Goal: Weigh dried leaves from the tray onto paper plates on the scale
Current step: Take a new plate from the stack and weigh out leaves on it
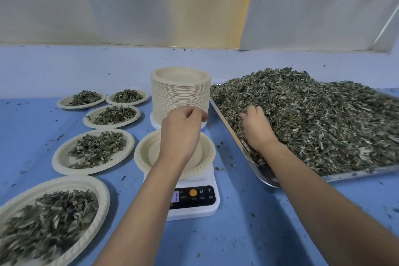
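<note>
From my remote seat I see a blue tabletop strewn with dark leaf crumbs, thickest around the tray and the scale. At the back the blue surface turns paler and meets hanging pale grey sheets, with a yellowish strip showing between two of them.

The metal tray lies on the right, heaped high with dried leaves. My right grip is dug into the heap at the tray's near left side, fingers curled around a clutch of leaves.

The white scale stands in the middle, just left of the tray, its black panel with an orange button facing me. A bare plate sits on it. My left grip hangs over that plate, fingers curled in; I cannot tell whether they pinch anything. Just behind it rises a tall stack of plates.

To the left, five filled plates run in a loose line from the near corner toward the back, each with a small mound of leaves.
</note>
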{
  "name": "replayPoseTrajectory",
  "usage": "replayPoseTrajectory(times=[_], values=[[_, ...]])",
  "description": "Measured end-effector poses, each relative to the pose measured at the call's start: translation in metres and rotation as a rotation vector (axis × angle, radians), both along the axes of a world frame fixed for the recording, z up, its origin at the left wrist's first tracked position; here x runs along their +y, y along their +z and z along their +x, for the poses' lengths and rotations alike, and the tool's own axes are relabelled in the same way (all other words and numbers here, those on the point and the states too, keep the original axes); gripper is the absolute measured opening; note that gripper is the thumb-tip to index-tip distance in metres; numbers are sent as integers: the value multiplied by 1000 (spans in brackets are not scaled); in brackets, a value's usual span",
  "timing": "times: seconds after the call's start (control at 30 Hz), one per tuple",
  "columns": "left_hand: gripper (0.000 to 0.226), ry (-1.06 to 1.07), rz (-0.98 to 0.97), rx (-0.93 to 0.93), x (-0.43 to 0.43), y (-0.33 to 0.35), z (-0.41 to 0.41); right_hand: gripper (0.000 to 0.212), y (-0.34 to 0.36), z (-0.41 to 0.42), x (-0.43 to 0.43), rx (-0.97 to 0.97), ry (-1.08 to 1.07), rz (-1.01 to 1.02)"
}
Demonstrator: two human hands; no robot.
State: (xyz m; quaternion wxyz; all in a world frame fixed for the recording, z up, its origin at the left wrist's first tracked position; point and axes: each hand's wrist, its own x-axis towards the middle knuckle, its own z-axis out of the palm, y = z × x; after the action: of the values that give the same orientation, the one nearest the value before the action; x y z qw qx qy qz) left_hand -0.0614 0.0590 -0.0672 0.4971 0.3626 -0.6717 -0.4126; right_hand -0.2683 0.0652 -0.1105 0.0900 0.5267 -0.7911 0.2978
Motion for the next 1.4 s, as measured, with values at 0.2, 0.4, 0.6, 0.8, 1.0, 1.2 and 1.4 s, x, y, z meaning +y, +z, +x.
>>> replayPoseTrajectory(times=[0.2, 0.4, 0.6, 0.8, 1.0, 1.2, 1.4], values=[[29, 76, 23, 30, -5, 5, 8, 32, 39, 24, -2, -50, 97, -288], [29, 187, 55, 108, -11, 14, 30, 27, 53, 87, -14, -177, 287, -351], [31, 257, 87, 229, -16, 18, 40, 23, 27, 134, -22, -373, 480, -223], [30, 250, 106, 241, -18, 17, 38, 24, 27, 141, -16, -263, 592, -64], [30, 264, 116, 233, -19, 15, 40, 33, 28, 136, -10, -241, 611, 35], [31, 256, 129, 232, -19, 14, 40, 21, 31, 133, -13, -428, 489, -164], [31, 261, 125, 213, -19, 15, 41, 20, 36, 131, -15, -771, 480, -343]])
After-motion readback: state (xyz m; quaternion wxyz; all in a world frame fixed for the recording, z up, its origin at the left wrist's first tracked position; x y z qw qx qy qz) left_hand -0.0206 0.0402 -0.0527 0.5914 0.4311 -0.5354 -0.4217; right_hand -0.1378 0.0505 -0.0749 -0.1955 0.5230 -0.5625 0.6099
